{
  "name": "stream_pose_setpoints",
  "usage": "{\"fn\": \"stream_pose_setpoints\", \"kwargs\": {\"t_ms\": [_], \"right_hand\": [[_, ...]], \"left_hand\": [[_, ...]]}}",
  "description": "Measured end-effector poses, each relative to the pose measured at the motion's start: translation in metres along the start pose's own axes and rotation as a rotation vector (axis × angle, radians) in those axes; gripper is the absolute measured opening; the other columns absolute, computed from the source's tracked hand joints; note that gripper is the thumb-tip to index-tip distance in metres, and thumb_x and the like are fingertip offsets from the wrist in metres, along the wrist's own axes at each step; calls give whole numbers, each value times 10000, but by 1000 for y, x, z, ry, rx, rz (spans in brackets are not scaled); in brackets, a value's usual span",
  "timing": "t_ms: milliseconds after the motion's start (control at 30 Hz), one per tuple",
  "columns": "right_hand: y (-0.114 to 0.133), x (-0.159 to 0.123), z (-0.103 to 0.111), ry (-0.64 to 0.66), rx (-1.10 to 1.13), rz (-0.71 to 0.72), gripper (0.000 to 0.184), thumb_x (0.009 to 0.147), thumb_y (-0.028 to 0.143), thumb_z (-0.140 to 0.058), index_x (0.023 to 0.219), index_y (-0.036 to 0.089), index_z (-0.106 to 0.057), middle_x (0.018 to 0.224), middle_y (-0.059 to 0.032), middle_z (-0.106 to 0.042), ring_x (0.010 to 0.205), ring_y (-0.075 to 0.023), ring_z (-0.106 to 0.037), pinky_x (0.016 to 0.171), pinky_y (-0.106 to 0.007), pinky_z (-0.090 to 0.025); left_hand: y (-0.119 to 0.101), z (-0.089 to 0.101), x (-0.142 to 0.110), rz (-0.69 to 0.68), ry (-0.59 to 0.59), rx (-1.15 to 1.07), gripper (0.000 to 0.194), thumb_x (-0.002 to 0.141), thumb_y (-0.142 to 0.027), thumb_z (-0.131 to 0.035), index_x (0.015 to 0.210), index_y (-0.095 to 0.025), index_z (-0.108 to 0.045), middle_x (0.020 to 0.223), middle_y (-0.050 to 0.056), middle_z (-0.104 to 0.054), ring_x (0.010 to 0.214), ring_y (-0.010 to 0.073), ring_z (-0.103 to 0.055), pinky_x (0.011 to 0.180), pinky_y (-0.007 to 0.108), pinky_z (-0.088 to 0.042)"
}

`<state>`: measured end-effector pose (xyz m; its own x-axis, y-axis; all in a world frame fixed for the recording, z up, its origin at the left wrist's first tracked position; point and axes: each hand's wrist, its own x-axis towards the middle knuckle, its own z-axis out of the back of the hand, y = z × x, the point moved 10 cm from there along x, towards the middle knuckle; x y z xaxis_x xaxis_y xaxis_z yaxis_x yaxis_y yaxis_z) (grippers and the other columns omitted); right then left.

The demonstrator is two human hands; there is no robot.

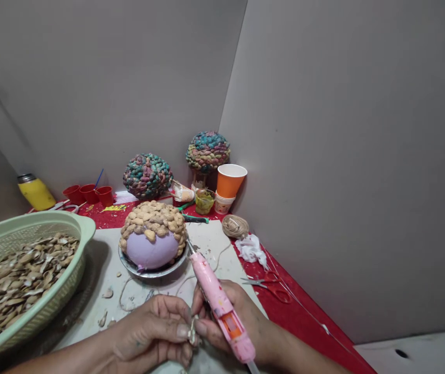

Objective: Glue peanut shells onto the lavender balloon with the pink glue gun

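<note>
Near the front edge, my left hand (156,332) is closed, thumb and fingers pinching a small pale piece (191,332); whether it is shell or twine I cannot tell. My right hand (238,317) meets it, its thumb and fingertip at the same piece. A pink hot glue gun (210,283) lies across this right hand, nozzle toward the balloon. Just beyond sits a lilac balloon (152,251), its upper part and sides covered with peanut shells (154,215), in a shallow metal bowl (148,272). Loose twine (222,254) runs over the pale board.
A green basket (84,228) of shells stands at left. Behind are two colourful shell-covered balls (148,175), red cups (89,193), a yellow bottle (37,193) and an orange cup (230,179). Twine (234,226), white tissue (251,249) and red-handled scissors (272,288) lie right.
</note>
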<state>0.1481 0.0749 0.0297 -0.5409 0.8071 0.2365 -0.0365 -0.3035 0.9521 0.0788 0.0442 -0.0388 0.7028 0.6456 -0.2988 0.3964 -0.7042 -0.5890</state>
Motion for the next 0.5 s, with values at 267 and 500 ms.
{"fn": "stream_pose_setpoints", "kwargs": {"t_ms": [267,500], "right_hand": [[15,-5,12,-22,-33,34,266,834,440,-632,867,177,-605,733,-17,-565,617,-136,-519,560,-236,-450],[6,-23,38,-264,-16,-139,371,883,562,-527,945,198,-569,705,-7,-494,594,-149,-479,551,-268,-446]], "left_hand": [[-13,-1,-2,-24,-23,0,154,667,-120,-816,772,-82,-709,714,80,-709,566,101,-645,583,205,-526],[-27,8,-3,-55,-88,21,126,682,-121,-808,766,-102,-717,737,81,-741,586,111,-669,599,204,-522]]}}
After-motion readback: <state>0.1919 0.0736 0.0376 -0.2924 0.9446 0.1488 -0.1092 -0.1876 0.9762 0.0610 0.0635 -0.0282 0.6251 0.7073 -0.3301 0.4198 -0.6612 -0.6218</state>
